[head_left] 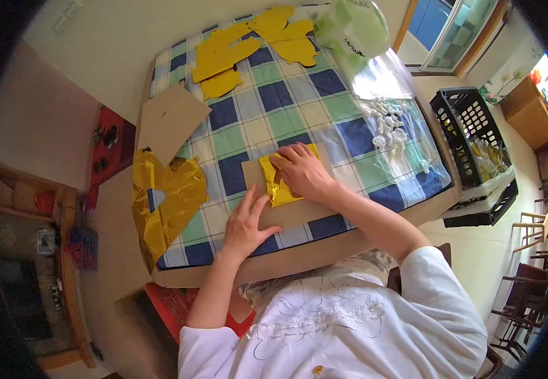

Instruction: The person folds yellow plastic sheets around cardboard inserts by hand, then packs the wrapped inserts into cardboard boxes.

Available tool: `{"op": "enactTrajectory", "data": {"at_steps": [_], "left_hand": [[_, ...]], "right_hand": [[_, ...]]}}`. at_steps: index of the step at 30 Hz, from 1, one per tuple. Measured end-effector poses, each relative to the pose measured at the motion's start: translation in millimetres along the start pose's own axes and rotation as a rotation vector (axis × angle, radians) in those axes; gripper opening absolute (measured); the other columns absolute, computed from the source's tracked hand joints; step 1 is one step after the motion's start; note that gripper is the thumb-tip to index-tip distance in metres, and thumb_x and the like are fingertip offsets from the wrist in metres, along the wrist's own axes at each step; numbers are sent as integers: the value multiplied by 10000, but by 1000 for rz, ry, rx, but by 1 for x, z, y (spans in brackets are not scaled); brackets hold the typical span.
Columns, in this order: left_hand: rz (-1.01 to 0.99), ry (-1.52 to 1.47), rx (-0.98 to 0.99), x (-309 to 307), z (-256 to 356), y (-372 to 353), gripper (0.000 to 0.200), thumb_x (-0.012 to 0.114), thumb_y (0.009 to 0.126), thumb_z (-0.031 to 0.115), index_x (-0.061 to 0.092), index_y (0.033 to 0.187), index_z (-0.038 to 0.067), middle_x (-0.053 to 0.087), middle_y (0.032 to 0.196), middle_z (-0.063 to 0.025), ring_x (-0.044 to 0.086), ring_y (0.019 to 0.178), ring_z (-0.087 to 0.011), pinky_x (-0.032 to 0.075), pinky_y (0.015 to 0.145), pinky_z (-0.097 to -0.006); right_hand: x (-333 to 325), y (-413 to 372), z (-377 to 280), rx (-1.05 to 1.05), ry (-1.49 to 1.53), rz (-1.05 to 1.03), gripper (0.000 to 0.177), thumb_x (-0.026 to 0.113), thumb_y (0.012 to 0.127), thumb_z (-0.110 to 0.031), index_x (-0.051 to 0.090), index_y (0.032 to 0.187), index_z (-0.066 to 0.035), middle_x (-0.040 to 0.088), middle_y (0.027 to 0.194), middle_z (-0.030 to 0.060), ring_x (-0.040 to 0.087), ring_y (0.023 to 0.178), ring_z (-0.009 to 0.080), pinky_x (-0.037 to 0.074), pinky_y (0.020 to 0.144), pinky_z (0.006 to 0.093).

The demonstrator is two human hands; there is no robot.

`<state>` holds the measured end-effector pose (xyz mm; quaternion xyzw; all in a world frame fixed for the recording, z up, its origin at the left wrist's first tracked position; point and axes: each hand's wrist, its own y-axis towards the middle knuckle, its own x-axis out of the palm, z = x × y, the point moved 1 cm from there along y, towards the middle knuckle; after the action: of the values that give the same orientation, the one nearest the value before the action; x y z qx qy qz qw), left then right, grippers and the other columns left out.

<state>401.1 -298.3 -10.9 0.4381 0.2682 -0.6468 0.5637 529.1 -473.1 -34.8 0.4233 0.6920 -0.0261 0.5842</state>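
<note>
The yellow foil piece (280, 192) lies on the cardboard sheet (299, 215) atop the checked counter (274, 95), directly under the right hand (302, 172), whose fingers (286, 153) press together on it, while the left hand (243, 224) rests just beside, its fingers (259, 201) spread flat on the cardboard.

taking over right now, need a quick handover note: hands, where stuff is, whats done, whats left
Left hand: open and flat, pressing the near edge of the cardboard piece.
Right hand: on the yellow piece lying on that cardboard, fingers bent; I cannot tell if it grips a tool.
Elsewhere: second cardboard and gold foil sheet on the left side of the table; yellow cut shapes at the far end.
Done: several shapes lie cut out; the foil sheet has a gap in it.
Left: the piece under the right hand is on the cardboard, apart from that pile.
</note>
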Motion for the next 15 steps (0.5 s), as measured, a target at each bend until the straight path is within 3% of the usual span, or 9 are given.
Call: {"op": "enactTrajectory", "data": {"at_steps": [5, 8, 11, 15], "left_hand": [[-67, 66, 69, -9, 6, 4, 559, 801, 683, 348, 643, 1181, 150, 375, 1445, -136, 445, 1262, -333, 391, 1031, -442], [-48, 77, 119, -6, 5, 3, 444, 791, 691, 351, 709, 1064, 124, 415, 1416, -131, 419, 1278, -336, 361, 1055, -440], [40, 96, 206, -8, 8, 5, 327, 763, 736, 283, 709, 979, 72, 552, 1270, -135, 490, 1208, -312, 405, 1004, -429], [262, -123, -158, 7, -4, 23, 137, 687, 816, 146, 666, 902, 42, 670, 946, -108, 630, 936, -259, 494, 784, -360]], "right_hand": [[-1, -7, 2, -45, 7, -10, 322, 612, 836, -161, 597, 1158, -160, 531, 1212, 137, 480, 1185, 313, 327, 1053, 495], [-2, -7, 1, -52, 0, -3, 336, 616, 840, -171, 590, 1176, -159, 522, 1226, 140, 482, 1181, 313, 335, 1046, 486], [0, -8, 2, -55, 16, -5, 339, 612, 846, -174, 584, 1184, -163, 521, 1226, 138, 474, 1189, 315, 329, 1047, 483], [-4, -7, 0, -52, 3, -29, 351, 596, 856, -174, 557, 1204, -151, 523, 1216, 137, 474, 1185, 311, 318, 1050, 483]]}}
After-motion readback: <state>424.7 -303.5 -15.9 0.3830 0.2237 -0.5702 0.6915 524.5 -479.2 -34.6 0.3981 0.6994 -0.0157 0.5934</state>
